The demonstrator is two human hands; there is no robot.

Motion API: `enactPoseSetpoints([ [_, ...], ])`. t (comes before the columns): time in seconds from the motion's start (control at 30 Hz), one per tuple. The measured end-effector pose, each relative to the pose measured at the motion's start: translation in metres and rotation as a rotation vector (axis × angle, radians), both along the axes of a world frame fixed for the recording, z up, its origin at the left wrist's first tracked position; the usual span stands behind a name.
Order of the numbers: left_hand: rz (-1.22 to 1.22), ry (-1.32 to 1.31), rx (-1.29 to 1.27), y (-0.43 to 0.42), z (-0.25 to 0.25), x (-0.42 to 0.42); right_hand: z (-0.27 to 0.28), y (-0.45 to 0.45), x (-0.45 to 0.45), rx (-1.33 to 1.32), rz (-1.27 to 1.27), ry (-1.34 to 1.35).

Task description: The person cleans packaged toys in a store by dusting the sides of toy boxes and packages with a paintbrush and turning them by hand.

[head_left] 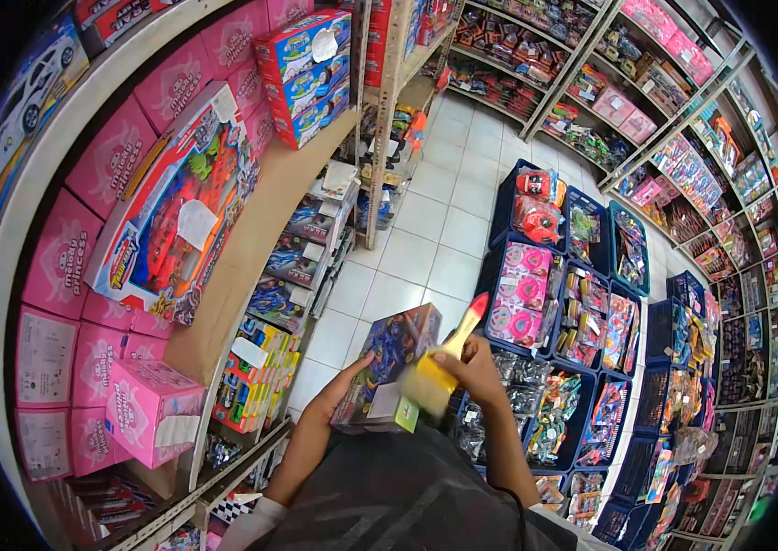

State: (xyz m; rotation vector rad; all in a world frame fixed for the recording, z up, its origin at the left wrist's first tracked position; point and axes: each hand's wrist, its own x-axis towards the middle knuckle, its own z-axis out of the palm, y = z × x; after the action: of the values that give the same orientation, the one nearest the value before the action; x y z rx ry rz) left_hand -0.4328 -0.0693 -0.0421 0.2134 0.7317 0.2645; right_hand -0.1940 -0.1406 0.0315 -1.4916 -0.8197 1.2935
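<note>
My left hand [349,390] is closed around the left side of a dark, colourfully printed toy box [398,344], held tilted in front of my body. A pale label [383,404] shows near the box's lower edge. In my right hand [479,372] is a paintbrush [448,354] with a yellow and red handle. Its pale bristles [425,393] are smeared by motion and lie over the right part of the box. Whether the bristles touch the surface I cannot tell.
On the left, a shelf [292,184] carries pink boxes [141,399] and a large toy set [182,207]. Blue crates [506,241] of packaged toys stand on the tiled floor [425,216] to the right. Stocked racks [568,69] line the back and far right.
</note>
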Motion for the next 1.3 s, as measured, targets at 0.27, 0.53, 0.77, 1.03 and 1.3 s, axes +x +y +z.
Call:
enactPoseSetpoints([
  [0.27, 0.022, -0.034, -0.065, -0.010, -0.012, -0.013, 0.021, 0.010, -0.013, 0.086, 0.164, 0.030],
  [0.53, 0.106, -0.019, -0.020, -0.017, 0.006, -0.014, 0.005, 0.001, -0.006, 0.084, 0.224, -0.031],
  [0.77, 0.063, 0.004, -0.034, -0.020, 0.009, -0.018, -0.003, -0.013, -0.011, 0.131, 0.121, 0.002],
  [1.03, 0.097, -0.025, 0.031, -0.014, 0.012, -0.012, 0.002, -0.014, -0.012, 0.117, -0.007, 0.009],
  [1.3, 0.061, 0.020, -0.019, -0.012, 0.005, -0.001, -0.002, -0.014, 0.004, 0.086, 0.123, 0.027],
])
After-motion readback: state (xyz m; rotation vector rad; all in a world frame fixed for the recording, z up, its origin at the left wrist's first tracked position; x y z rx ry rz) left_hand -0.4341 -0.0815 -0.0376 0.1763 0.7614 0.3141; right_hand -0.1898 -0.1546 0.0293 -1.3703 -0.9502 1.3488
